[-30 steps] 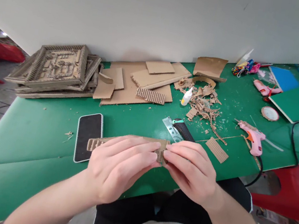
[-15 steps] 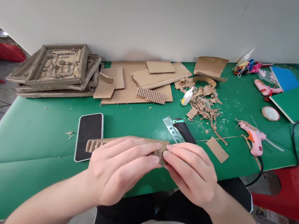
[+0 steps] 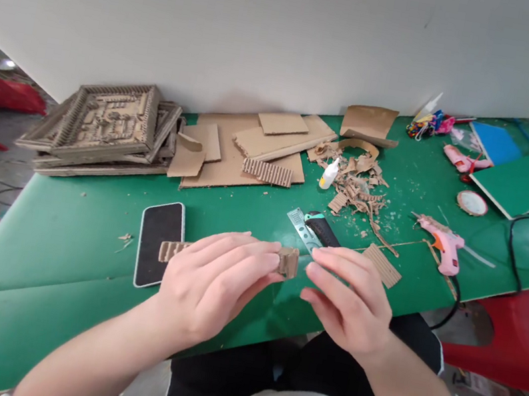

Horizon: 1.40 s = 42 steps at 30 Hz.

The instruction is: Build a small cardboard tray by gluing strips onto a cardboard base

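Over the green table [image 3: 65,239], the left hand [image 3: 212,284] grips a cardboard strip [image 3: 289,263] midway.

Cardboard piece [image 3: 288,263]: brown, long and narrow, one piece as far as I can see. Ridged corrugation shows at the left end; right end is blockier, edges a bit rough. Lies roughly level, running left to right in front of me. Gripped in my left hand [image 3: 220,278], which hides the middle. Left end overlaps the phone [image 3: 157,224] in view. Right end sticks out past my fingertips, near my right hand [image 3: 352,297], not touching it.
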Available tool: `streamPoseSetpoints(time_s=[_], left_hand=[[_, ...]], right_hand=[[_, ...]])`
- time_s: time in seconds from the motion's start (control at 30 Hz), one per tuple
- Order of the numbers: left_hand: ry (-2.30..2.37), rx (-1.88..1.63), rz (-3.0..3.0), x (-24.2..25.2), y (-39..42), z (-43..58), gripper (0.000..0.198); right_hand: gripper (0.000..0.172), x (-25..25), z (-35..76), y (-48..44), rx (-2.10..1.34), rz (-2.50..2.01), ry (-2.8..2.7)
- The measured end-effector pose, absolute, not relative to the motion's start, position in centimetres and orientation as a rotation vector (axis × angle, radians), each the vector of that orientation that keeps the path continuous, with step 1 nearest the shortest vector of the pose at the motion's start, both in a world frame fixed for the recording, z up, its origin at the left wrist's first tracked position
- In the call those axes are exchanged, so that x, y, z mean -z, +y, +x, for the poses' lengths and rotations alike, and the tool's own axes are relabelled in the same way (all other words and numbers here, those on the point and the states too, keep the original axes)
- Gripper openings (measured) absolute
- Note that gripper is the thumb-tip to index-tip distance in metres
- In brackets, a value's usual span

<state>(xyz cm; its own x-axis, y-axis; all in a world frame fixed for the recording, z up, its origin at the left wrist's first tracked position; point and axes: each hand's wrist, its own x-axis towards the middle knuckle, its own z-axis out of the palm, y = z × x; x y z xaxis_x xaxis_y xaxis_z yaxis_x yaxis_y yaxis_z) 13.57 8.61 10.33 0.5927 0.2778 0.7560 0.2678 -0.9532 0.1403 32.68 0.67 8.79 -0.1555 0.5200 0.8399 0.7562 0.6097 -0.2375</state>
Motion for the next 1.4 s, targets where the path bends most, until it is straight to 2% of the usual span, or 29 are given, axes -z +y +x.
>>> streamPoseSetpoints(time_s=[0.1, 0.33, 0.6, 0.8, 0.9, 1.03, 1.2, 1.4], left_hand=[[0.47, -1.343, 2.815, -10.3, 8.7, 13.6, 0.024], [0.517, -1.309, 2.881, -10.6, 8.6, 13.3, 0.013], [0.6, -1.331, 2.844, -10.5, 8.9, 13.1, 0.019], [0.636, -1.342, 2.841, -10.5, 9.2, 12.9, 0.02], [0.625, -1.344, 2.862, -10.7, 9.2, 13.1, 0.019], [0.558, -1.365, 2.878, -10.9, 9.1, 13.4, 0.019], [0.511, -1.411, 2.868, -10.9, 9.2, 13.6, 0.025], [0.497, -1.461, 2.909, -11.1, 9.1, 13.6, 0.033]], right_hand=[[0.022, -9.7, 32.3, 1.0, 0.237, -1.109, -1.763], [0.007, -11.3, 30.8, 2.1, 0.023, -1.121, -1.736], [0.005, -11.3, 33.0, -0.1, -0.326, -1.032, -1.649], [0.01, -10.3, 34.9, 0.5, -0.276, -0.921, -1.406], [0.01, -11.0, 34.0, 1.5, -0.243, -0.958, -1.456], [0.021, -12.7, 31.7, 2.9, -0.273, -1.081, -1.593], [0.01, -13.1, 30.0, 3.9, -0.268, -1.079, -1.611], [0.008, -12.8, 30.0, 3.9, -0.266, -1.039, -1.54]])
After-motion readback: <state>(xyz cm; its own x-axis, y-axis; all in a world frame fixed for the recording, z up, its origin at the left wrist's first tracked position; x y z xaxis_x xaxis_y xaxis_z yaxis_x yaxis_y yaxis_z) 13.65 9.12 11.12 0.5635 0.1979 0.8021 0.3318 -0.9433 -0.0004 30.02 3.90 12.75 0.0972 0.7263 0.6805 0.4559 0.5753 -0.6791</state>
